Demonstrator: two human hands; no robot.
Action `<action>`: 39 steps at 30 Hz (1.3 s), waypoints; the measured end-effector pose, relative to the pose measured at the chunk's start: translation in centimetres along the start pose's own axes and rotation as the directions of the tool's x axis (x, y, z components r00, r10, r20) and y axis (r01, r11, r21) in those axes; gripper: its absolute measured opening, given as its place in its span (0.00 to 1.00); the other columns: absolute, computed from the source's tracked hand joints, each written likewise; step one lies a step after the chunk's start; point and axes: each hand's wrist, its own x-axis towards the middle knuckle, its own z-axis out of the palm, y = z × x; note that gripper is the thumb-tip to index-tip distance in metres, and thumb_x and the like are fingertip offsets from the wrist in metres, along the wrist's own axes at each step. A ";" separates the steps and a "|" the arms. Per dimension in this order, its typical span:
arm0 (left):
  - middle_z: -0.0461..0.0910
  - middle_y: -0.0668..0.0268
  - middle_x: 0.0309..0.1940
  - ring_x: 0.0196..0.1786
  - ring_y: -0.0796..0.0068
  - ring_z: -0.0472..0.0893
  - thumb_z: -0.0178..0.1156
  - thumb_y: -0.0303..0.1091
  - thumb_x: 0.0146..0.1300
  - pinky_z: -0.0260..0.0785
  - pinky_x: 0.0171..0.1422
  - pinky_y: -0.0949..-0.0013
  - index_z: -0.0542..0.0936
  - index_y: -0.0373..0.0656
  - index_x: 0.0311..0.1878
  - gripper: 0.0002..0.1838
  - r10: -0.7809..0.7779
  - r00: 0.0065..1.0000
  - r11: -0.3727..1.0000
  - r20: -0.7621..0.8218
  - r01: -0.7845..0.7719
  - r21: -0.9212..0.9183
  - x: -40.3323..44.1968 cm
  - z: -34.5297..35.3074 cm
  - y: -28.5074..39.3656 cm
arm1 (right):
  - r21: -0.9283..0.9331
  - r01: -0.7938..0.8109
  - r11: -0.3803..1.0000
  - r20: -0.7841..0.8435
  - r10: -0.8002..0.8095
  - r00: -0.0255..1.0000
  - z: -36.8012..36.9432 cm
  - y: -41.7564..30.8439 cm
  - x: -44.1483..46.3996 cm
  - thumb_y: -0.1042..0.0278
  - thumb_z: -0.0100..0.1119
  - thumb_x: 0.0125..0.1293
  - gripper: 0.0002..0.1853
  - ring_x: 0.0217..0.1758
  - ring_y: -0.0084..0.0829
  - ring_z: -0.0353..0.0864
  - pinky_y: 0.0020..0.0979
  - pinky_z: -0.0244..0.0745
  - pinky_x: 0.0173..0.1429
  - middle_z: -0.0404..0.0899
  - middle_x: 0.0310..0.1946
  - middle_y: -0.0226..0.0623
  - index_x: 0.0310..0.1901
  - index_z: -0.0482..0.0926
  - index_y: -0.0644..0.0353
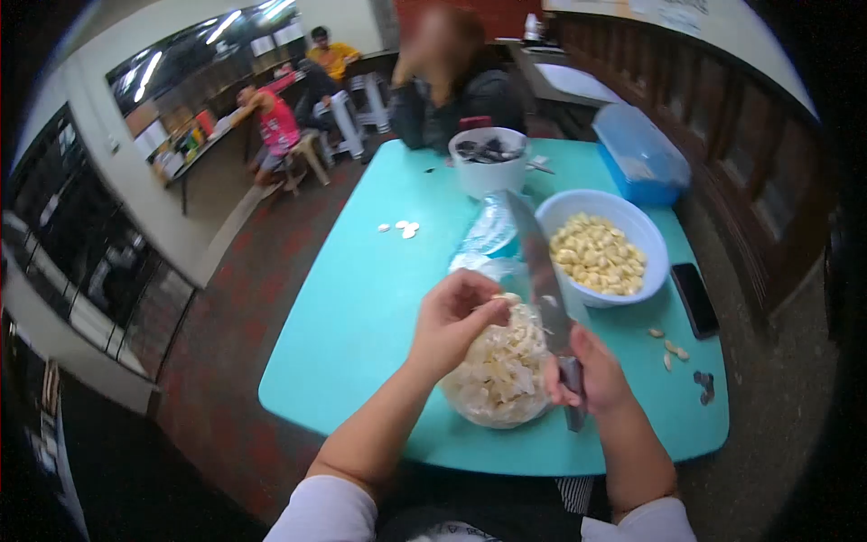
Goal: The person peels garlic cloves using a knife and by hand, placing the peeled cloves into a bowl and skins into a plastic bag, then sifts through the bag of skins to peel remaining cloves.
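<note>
My right hand [594,372] is wrapped around the dark handle of a large knife [542,271], its broad blade pointing up and away from me. My left hand [459,316] is closed in a pinch on a small pale garlic clove [508,298], close to the left side of the blade. Below both hands, a clear plastic bag [497,384] holds whitish garlic cloves and papery skins. Right of the blade, a pale blue bowl [657,239] contains many peeled garlic cloves [598,256].
On the turquoise table [352,316] lie several white pieces [406,228], a phone [694,300], loose cloves [670,349] and coins [704,387]. A white bucket [488,176] with dark contents and a blue lidded box [643,158] stand behind. A person [461,99] sits opposite; others sit farther back.
</note>
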 end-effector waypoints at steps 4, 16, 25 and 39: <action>0.79 0.62 0.35 0.36 0.74 0.81 0.62 0.22 0.61 0.76 0.43 0.71 0.75 0.34 0.42 0.08 -0.023 1.000 0.999 0.003 0.023 -0.025 0.1 -0.3 -0.6 | 0.036 0.014 0.999 0.089 -0.017 0.996 -0.5 0.2 0.2 0.39 0.36 0.73 0.35 0.09 0.16 0.61 0.17 0.58 0.15 0.74 0.16 0.36 0.71 0.56 0.60; 0.76 0.67 0.32 0.31 0.78 0.78 0.63 0.22 0.59 0.72 0.35 0.75 0.72 0.37 0.38 0.09 -0.085 0.996 0.995 0.027 0.084 0.046 -0.4 0.7 -0.3 | -0.138 0.175 0.975 -0.130 -0.193 0.973 0.4 -0.2 0.2 0.69 0.63 0.61 0.42 0.12 0.14 0.62 0.18 0.62 0.18 0.73 0.20 0.25 0.74 0.51 0.53; 0.63 0.70 0.31 0.34 0.81 0.65 0.57 0.20 0.52 0.59 0.37 0.76 0.62 0.44 0.45 0.19 -0.216 0.957 0.964 0.192 0.179 0.195 -1.9 1.7 -1.0 | -0.476 0.365 0.800 -0.237 -0.516 0.823 0.5 0.6 1.7 0.83 0.69 0.49 0.56 0.31 0.20 0.78 0.20 0.73 0.38 0.79 0.37 0.33 0.76 0.43 0.53; 0.67 0.70 0.35 0.32 0.83 0.70 0.57 0.27 0.66 0.67 0.32 0.78 0.62 0.44 0.44 0.12 -0.250 0.894 0.967 0.370 0.247 0.058 -1.6 1.9 -1.1 | -0.250 0.206 0.946 -0.281 -0.274 0.920 -0.5 0.5 1.6 0.83 0.68 0.50 0.51 0.19 0.15 0.71 0.17 0.61 0.20 0.82 0.29 0.35 0.73 0.49 0.52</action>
